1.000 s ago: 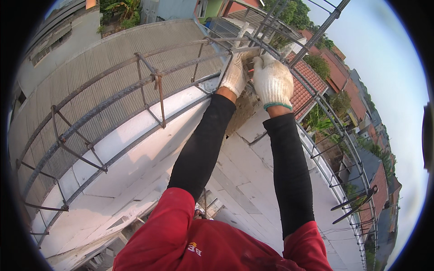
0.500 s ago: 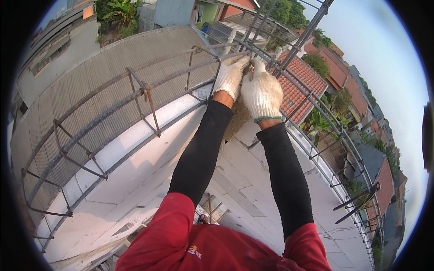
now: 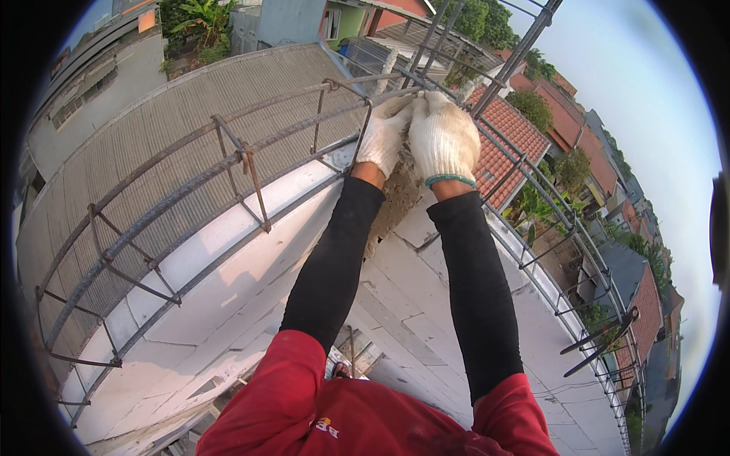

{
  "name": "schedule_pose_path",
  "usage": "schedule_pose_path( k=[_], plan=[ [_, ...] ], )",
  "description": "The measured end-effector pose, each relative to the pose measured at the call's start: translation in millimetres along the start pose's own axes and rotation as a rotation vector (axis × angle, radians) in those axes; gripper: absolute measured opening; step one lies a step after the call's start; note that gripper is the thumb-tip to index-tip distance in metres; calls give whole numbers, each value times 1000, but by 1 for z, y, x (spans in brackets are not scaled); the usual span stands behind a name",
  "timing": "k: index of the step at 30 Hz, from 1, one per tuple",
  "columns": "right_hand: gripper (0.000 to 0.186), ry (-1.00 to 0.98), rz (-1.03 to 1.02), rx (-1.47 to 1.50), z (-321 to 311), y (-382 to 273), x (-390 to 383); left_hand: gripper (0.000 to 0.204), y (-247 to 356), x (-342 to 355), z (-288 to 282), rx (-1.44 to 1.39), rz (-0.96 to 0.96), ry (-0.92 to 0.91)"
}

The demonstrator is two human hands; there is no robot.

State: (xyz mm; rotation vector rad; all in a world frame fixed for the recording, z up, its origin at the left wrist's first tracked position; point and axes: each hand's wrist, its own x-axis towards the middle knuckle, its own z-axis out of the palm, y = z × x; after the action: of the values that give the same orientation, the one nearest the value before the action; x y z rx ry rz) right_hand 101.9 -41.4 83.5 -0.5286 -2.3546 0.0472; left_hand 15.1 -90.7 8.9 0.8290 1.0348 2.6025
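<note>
My left hand, in a white knit glove, is up at the wall corner, its fingers bent in against the steel bars. Pressed close beside it is my right hand, gloved alike with a green cuff edge, its fingers curled. Both are closed at the junction of the rebar cages, just below the upright bars. Whatever lies between the fingertips is hidden by the gloves. The left rebar cage runs from this corner toward the lower left. Down the right side goes the other rebar cage.
Pale block walls meet under my arms, with rough mortar at the corner. Dark-handled pincers hang on the right cage. Beyond lie a corrugated roof and a red tiled roof. A foot shows far below.
My right hand has turned and its fingers have folded in beside the left. The left hand has shifted slightly down and left. The cages look unmoved.
</note>
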Motion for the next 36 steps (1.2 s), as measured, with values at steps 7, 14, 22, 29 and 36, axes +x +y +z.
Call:
schedule_pose_path(
  k=[7, 14, 22, 29, 36],
  plan=[
    [40, 64, 64, 84, -13, -21, -2, 32, -15, 35, 8, 75, 99, 187],
    [44, 82, -32, 488, -11, 13, 4, 27, -18, 32, 26, 110, 130, 312],
    [39, -298, 404, 1374, -20, 17, -6, 26, 10, 20, 25, 40, -89, 298],
    [38, 19, -141, 351, 14, 35, -6, 27, 8, 17, 11, -108, -98, 171],
    [33, 119, -87, 61, 21, 21, -22, 28, 14, 11, 11, -113, -122, 138]
  ],
)
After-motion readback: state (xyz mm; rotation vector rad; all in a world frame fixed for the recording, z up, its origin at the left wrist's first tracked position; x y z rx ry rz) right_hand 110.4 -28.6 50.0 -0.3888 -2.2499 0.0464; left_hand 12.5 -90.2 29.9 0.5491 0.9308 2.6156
